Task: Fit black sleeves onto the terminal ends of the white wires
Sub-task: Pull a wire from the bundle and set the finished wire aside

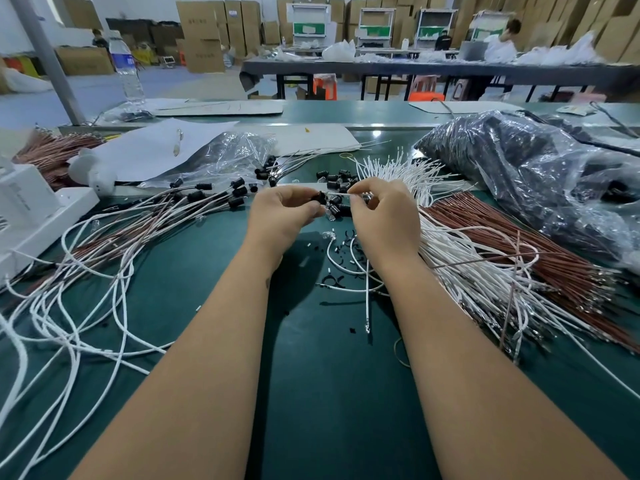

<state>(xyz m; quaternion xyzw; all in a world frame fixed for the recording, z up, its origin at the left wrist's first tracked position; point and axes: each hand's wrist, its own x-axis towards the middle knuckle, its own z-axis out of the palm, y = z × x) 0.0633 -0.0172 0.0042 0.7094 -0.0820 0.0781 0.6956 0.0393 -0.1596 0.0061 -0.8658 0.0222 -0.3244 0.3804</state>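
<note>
My left hand (281, 210) pinches a black sleeve (319, 196); right hand (380, 206) pinches the white wire (341, 194) end, both above the desk (311, 375) centre. Spare sleeves (337, 177) at 12 o'clock. Rec: keep wire straight w/ sleeve bore, grip close to tip, push square.

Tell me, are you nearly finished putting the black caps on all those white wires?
Not nearly. Done: the sleeved wires lie piled on the left. In hand: the left hand pinches a black sleeve while the right hand holds a white wire to it. Left: a thick bundle of bare white wires on the right, with loose sleeves behind the hands.
</note>
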